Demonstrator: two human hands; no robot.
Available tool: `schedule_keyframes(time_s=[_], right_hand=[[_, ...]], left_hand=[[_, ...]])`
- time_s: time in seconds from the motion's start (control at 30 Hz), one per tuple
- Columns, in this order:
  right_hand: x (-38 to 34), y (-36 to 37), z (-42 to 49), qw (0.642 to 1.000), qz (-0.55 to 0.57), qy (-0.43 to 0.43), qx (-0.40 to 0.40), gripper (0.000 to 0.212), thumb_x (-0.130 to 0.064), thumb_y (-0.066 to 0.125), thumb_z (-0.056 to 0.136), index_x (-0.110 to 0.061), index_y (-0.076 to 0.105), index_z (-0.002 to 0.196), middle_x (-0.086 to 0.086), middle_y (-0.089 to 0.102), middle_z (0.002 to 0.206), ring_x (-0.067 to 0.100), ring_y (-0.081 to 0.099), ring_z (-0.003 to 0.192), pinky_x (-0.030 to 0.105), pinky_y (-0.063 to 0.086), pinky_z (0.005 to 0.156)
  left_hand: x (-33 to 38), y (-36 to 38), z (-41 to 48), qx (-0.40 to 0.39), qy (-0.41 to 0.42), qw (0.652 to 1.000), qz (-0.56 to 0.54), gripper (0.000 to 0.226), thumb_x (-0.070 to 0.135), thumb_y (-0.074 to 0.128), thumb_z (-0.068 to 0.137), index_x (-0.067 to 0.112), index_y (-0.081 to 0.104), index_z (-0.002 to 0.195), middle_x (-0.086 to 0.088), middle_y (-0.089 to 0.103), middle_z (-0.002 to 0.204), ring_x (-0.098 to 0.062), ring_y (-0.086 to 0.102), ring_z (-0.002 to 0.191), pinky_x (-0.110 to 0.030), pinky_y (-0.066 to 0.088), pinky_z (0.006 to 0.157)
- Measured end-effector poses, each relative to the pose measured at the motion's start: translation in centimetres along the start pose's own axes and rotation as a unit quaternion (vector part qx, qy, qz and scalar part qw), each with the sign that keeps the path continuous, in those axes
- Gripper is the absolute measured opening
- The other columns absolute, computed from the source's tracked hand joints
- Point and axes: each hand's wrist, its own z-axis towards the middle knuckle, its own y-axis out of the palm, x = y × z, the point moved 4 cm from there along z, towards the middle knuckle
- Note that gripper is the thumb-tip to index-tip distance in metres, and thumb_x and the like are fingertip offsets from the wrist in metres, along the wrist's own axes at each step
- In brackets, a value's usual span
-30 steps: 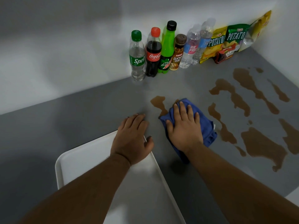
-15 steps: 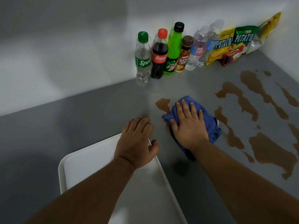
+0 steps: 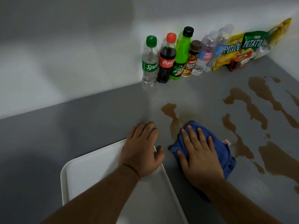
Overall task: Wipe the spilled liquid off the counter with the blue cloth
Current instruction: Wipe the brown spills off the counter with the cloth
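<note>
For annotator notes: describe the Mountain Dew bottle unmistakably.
On the grey counter, a row of bottles lines the white wall. Third from the left, between the Coca-Cola bottle and the Lucky Day bottle, stands the Mountain Dew bottle. It alone is bright green with a black cap.

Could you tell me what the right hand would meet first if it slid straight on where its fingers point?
The right hand, flat on the blue cloth, would first reach the brown puddle just ahead; beyond it, probably the Mountain Dew bottle.
</note>
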Motion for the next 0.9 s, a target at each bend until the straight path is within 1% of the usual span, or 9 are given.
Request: schedule_keyframes(time_s=[0.1, 0.23, 0.4, 0.43, 0.5, 0.6, 0.7, 0.8, 0.9], right_hand=[[-1.2, -0.5, 2.9, 1.000, 0.012, -0.011, 0.014, 0.069, -0.062, 0.010, 0.103, -0.030, 0.005, 0.164, -0.006, -0.005, 0.172, 0.019, -0.014, 0.157, 0.047, -0.005, 0.127], [-0.2, -1.6, 6.5, 0.999, 0.019, 0.035, 0.009, 0.066, -0.056, 0.012, 0.106, -0.028, 0.005, 0.164, -0.004, -0.002, 0.172, 0.020, -0.007, 0.158, 0.049, 0.001, 0.128], [1.0, -0.9, 2.2, 0.999, 0.037, 0.035, 0.017, 0.069, -0.065, 0.006, 0.103, -0.034, -0.005, 0.163, -0.006, -0.011, 0.171, 0.017, -0.018, 0.156, 0.047, -0.005, 0.127], [0.7, -0.6, 1.1, 0.999, 0.041, 0.021, 0.013, 0.067, -0.064, 0.009, 0.103, -0.035, -0.004, 0.163, -0.006, -0.010, 0.171, 0.017, -0.019, 0.156, 0.047, -0.004, 0.127], [-0.1, -0.3, 0.1, 0.999, 0.046, -0.006, 0.007, 0.062, -0.059, 0.017, 0.103, -0.037, 0.010, 0.161, -0.006, -0.005, 0.172, 0.016, -0.017, 0.157, 0.047, -0.004, 0.127], [-1.5, -0.9, 2.0, 0.997, 0.066, -0.020, 0.024, 0.053, -0.053, 0.022, 0.104, -0.034, 0.025, 0.154, -0.004, 0.005, 0.172, 0.019, -0.009, 0.158, 0.047, -0.004, 0.127], [-1.7, -1.9, 5.5, 0.996, 0.081, 0.021, 0.044, 0.052, -0.051, 0.023, 0.106, -0.030, 0.032, 0.153, -0.002, 0.013, 0.172, 0.023, 0.001, 0.159, 0.052, 0.004, 0.127], [-0.1, -2.0, 6.9, 0.995, 0.073, 0.067, 0.021, 0.069, -0.065, 0.015, 0.103, -0.029, 0.019, 0.161, -0.002, 0.006, 0.172, 0.022, -0.001, 0.158, 0.049, 0.000, 0.127], [1.3, -1.7, 5.1, 0.999, 0.037, 0.038, 0.006, 0.074, -0.069, 0.004, 0.100, -0.033, 0.001, 0.164, -0.003, -0.006, 0.172, 0.021, -0.011, 0.158, 0.046, -0.004, 0.127]], left_hand=[[0.1, -0.1, -0.1, 0.002, 0.001, 1.000, 0.006, 0.051, 0.038, 0.058, 0.084, 0.010, 0.060, 0.127, -0.009, 0.058, 0.140, -0.032, 0.054, 0.130, -0.049, 0.040, 0.115], [0.1, -0.2, -0.2, -0.012, -0.006, 1.000, 0.013, 0.052, 0.036, 0.057, 0.086, 0.010, 0.061, 0.131, -0.009, 0.058, 0.143, -0.030, 0.053, 0.134, -0.050, 0.040, 0.116], [0.2, -0.4, -0.1, -0.002, -0.009, 1.000, 0.001, 0.050, 0.033, 0.057, 0.084, 0.009, 0.063, 0.128, -0.010, 0.059, 0.142, -0.032, 0.054, 0.133, -0.052, 0.040, 0.114], [0.2, -0.4, 0.0, -0.004, -0.010, 1.000, -0.003, 0.050, 0.033, 0.057, 0.084, 0.009, 0.062, 0.128, -0.009, 0.059, 0.142, -0.031, 0.053, 0.133, -0.051, 0.041, 0.113], [0.1, -0.4, 0.0, -0.011, -0.015, 1.000, -0.008, 0.051, 0.033, 0.056, 0.084, 0.010, 0.061, 0.129, -0.009, 0.057, 0.144, -0.030, 0.052, 0.134, -0.051, 0.041, 0.114], [0.2, -0.3, 0.0, -0.015, -0.017, 1.000, -0.009, 0.052, 0.032, 0.057, 0.084, 0.010, 0.061, 0.131, -0.009, 0.057, 0.145, -0.030, 0.052, 0.135, -0.051, 0.040, 0.115], [0.2, -0.2, -0.1, -0.015, -0.014, 1.000, 0.000, 0.052, 0.032, 0.058, 0.083, 0.009, 0.061, 0.131, -0.010, 0.058, 0.144, -0.031, 0.052, 0.135, -0.051, 0.040, 0.115], [0.1, -0.2, -0.1, -0.016, -0.013, 1.000, 0.006, 0.053, 0.034, 0.057, 0.083, 0.010, 0.061, 0.131, -0.009, 0.058, 0.144, -0.030, 0.052, 0.135, -0.050, 0.040, 0.117], [0.0, -0.3, -0.1, -0.012, -0.012, 1.000, 0.001, 0.053, 0.034, 0.058, 0.083, 0.010, 0.061, 0.130, -0.008, 0.058, 0.143, -0.029, 0.052, 0.135, -0.049, 0.040, 0.117]])
